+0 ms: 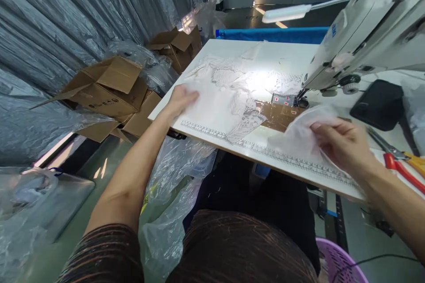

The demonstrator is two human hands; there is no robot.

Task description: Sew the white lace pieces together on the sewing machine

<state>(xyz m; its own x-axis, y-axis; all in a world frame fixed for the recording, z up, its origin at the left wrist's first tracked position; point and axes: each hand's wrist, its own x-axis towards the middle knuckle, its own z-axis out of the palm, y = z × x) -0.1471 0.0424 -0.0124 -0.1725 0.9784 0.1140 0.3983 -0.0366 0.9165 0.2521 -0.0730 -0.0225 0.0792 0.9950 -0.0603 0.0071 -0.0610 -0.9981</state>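
My left hand (181, 97) lies flat, fingers spread, on a white piece of fabric (215, 106) at the left edge of the white sewing table (239, 55). My right hand (341, 141) pinches another white fabric piece (299, 135) near the table's front edge, over the printed ruler (265, 150). Between the hands, a brown cardboard patch (277, 115) is taped down by the needle area of the white sewing machine (368, 31). Clear plastic film (232, 75) lies spread over the table's middle under the machine's lamp.
Red-handled scissors (403, 168) and a black flat object (378, 104) lie at the right. Open cardboard boxes (109, 90) and plastic bags (175, 181) crowd the floor at left. A purple basket (338, 261) sits low right. Grey plastic curtain hangs at left.
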